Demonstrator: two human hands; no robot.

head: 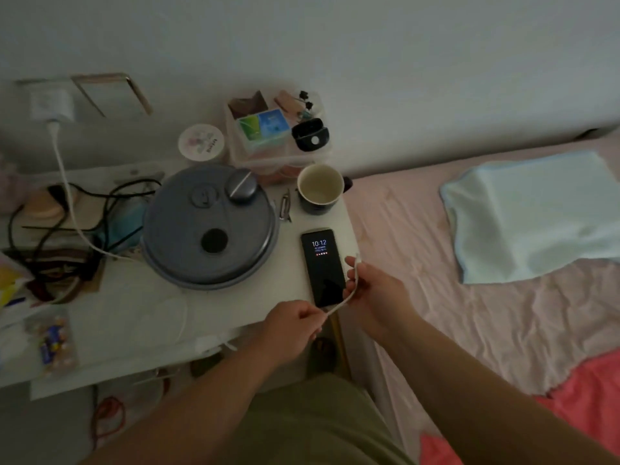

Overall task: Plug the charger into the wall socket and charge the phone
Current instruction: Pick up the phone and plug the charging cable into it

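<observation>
My left grip [295, 322] pinches the white cable [350, 295] and my right grip [372, 286] closes on its plug end, just over the phone [322, 266] lying on the desk [141, 317]. The cable is light and limp — best held at the stiff plug; the phone looks slick. The mug [320, 187] seems empty — the clear box [268, 129] holds packets.

Your white bedside table [141, 317] carries a phone [322, 266] face up near its right edge, a dark mug [320, 189] behind it, a round grey lidded pot [209, 226], tangled black cables [84, 209] and a white cable [68, 196]. Beside it, your pink-sheeted bed [453, 313] holds a pale blue pillow [533, 216].
</observation>
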